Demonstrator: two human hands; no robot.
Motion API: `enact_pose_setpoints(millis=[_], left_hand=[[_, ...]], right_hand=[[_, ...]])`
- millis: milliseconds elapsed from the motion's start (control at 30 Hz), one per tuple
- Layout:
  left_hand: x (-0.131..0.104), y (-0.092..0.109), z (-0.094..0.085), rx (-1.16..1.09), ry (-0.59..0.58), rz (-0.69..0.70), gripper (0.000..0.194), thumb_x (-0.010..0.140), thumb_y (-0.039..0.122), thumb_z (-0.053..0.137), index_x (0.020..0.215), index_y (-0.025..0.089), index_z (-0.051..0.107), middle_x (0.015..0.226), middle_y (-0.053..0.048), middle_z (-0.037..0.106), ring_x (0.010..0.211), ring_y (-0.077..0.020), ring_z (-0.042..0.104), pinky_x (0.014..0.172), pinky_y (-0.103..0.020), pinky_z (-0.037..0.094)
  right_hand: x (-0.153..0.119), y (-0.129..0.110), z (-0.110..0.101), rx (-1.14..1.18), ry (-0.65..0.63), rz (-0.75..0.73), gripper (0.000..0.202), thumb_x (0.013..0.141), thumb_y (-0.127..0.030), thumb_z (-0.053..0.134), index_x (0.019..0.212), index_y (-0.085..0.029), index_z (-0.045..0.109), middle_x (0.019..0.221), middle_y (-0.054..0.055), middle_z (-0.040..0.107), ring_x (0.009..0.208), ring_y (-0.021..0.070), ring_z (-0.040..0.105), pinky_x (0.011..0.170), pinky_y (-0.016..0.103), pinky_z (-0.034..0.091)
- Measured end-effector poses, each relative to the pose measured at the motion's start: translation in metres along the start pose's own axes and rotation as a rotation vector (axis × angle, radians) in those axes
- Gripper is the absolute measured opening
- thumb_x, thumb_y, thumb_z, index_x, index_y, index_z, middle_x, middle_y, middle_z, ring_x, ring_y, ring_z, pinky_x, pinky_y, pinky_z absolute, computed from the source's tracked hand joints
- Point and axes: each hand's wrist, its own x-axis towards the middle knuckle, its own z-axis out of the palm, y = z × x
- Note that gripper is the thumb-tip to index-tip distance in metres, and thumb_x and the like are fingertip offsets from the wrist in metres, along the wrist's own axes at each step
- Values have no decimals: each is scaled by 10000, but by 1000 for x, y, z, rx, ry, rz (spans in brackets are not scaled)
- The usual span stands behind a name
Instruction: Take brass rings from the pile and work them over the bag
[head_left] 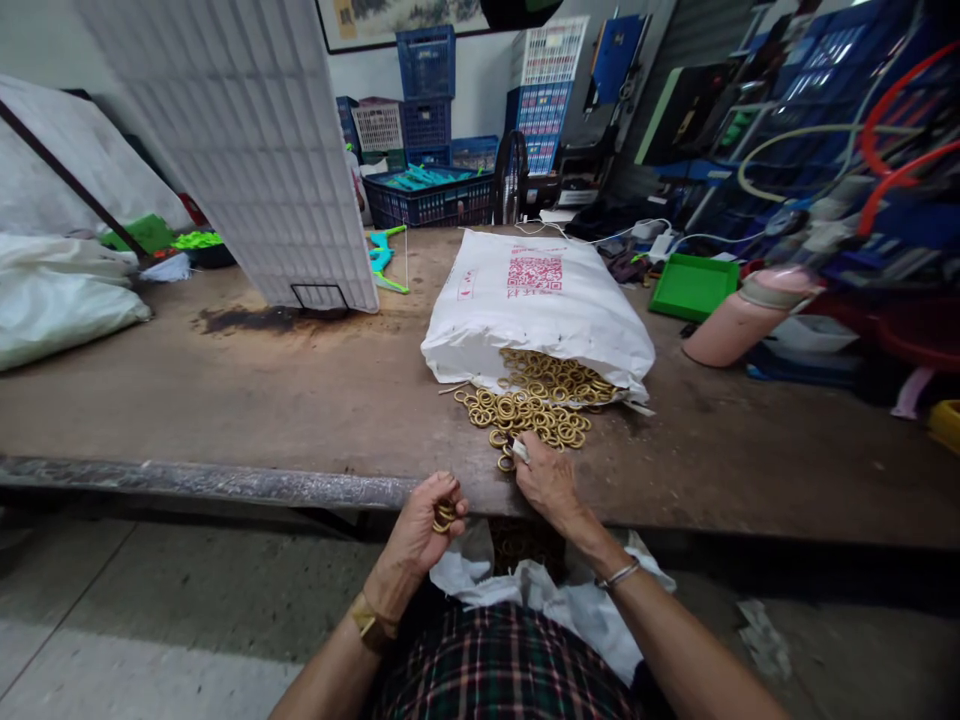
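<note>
A white sack [536,300] with red print lies on the brown table [360,400], its mouth facing me. Brass-coloured rings [529,412] spill from it onto the tabletop. My left hand [429,520], in front of the table edge, has its fingers curled round several rings. At the near side of the pile, my right hand [546,478] is closed, with something white and dark at its fingertips; what it grips there is too small to make out. Below the edge, between my forearms, an open white bag [540,590] shows more rings in its dark inside.
A white ribbed panel [255,150] stands upright at the left, with a green hanger-like piece [384,258] beside it. A green tray [694,287] and a pink bottle [739,325] are on the right. Crates [427,198] and a fan [510,180] stand behind.
</note>
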Motion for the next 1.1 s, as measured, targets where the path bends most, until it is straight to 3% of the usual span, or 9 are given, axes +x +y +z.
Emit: enact_pose_setpoints(millis=[333,500,733,1100], left_hand=[[-4,-5,0,9,69,-40,345,602,265,707,649,171,378,524,70,391,433,-44,423,346,-129,214],[-2,-7,6,28,79,-68,390,571,280,726,644,177,357,471,90,345,376,-26,357,340,-128,158],[1,-7,9,77,20,-52,384,590,282,715,648,179,350,467,95,325,380,-26,353,345,-128,130],[1,-14,10,134,37,-55,383,567,273,712,637,177,348,491,83,365,386,-26,369,351,-129,128]], right_hand=[[-8,10,-1,142,47,-102,205,808,-255,438,972,-193,543,856,47,654,736,165,580,622,233,327],[-10,2,-9,36,-43,-107,187,829,-260,420,954,-210,549,857,40,645,752,154,572,604,237,301],[-6,-3,-15,-65,-118,-62,166,807,-168,413,908,-201,542,864,42,642,736,147,568,582,245,267],[-2,6,-11,59,-45,35,169,819,-215,405,911,-187,544,767,41,636,657,138,548,547,236,250]])
